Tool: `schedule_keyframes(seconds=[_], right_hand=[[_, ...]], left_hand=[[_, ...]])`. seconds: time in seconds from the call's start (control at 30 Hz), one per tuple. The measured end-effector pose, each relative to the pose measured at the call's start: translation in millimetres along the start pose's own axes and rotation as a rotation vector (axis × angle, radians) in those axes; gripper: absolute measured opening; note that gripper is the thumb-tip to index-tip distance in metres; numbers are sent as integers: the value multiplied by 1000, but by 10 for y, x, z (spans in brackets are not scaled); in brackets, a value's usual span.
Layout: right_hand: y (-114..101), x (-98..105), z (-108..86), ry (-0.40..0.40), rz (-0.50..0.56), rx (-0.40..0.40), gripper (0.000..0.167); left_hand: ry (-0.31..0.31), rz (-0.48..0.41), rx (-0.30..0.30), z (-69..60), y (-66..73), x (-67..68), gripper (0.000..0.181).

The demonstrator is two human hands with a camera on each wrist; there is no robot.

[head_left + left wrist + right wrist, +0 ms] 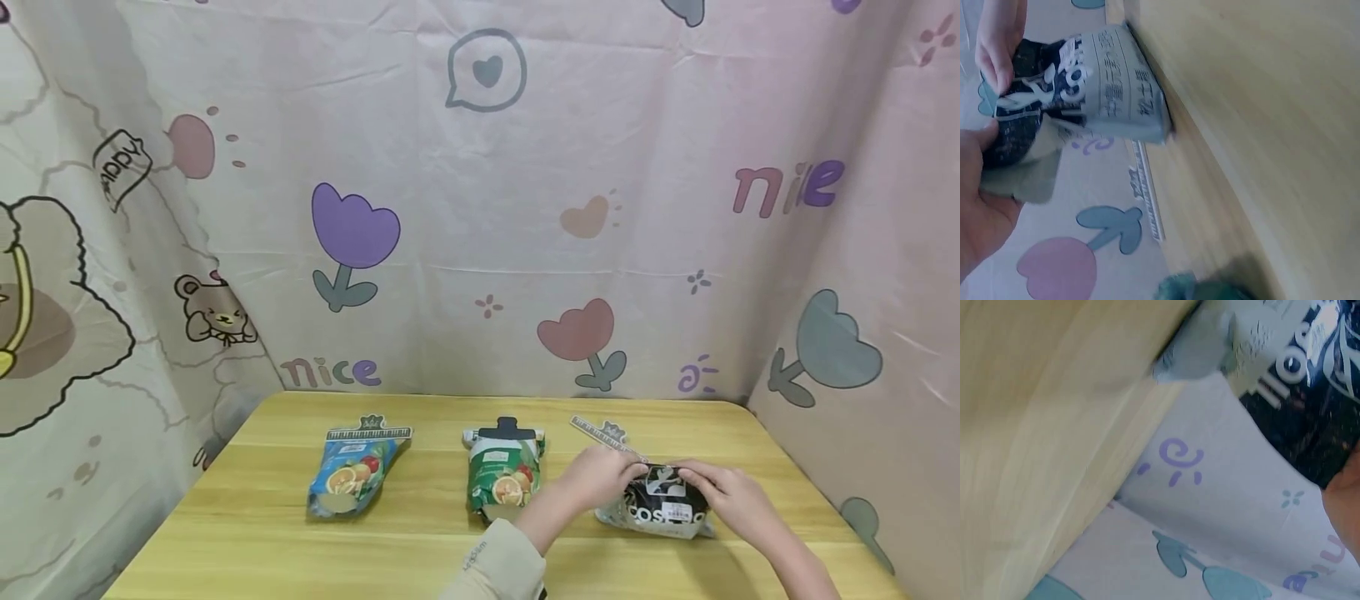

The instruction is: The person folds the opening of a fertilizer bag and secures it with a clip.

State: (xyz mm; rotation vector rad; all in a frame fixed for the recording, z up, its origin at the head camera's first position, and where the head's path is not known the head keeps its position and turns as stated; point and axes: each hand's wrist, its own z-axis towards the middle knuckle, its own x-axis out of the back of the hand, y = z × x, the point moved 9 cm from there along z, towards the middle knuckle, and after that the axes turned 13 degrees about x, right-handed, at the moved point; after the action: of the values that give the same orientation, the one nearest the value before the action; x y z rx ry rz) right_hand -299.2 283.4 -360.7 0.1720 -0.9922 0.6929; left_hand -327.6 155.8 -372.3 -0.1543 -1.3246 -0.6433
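Observation:
A black and silver-grey plastic bag [663, 510] with white lettering stands at the right of the table. My left hand [600, 477] pinches its top edge on the left, and my right hand [731, 497] pinches the top edge on the right. In the left wrist view the bag [1094, 87] shows its printed side, with a plain flap near the left hand [982, 200]. Behind the bag lies a ruler-patterned clip [600, 432], touched by neither hand. In the right wrist view, part of the right hand [1344, 500] grips the black end.
A blue fruit-print bag [352, 471] at the left has a ruler-patterned clip [370, 432] along its top. At the middle, a green fruit-print bag [504, 475] carries a black clip [507, 427]. A printed curtain [450, 208] hangs behind the wooden table [247, 517].

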Motion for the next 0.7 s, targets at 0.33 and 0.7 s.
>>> schedule_keyframes(seconds=[0.33, 0.7], right_hand=[[-1, 74, -17, 76, -53, 86, 9], [167, 108, -79, 17, -24, 19, 10]], left_hand=[[2, -98, 25, -14, -74, 12, 28], [-17, -163, 59, -23, -138, 19, 27]])
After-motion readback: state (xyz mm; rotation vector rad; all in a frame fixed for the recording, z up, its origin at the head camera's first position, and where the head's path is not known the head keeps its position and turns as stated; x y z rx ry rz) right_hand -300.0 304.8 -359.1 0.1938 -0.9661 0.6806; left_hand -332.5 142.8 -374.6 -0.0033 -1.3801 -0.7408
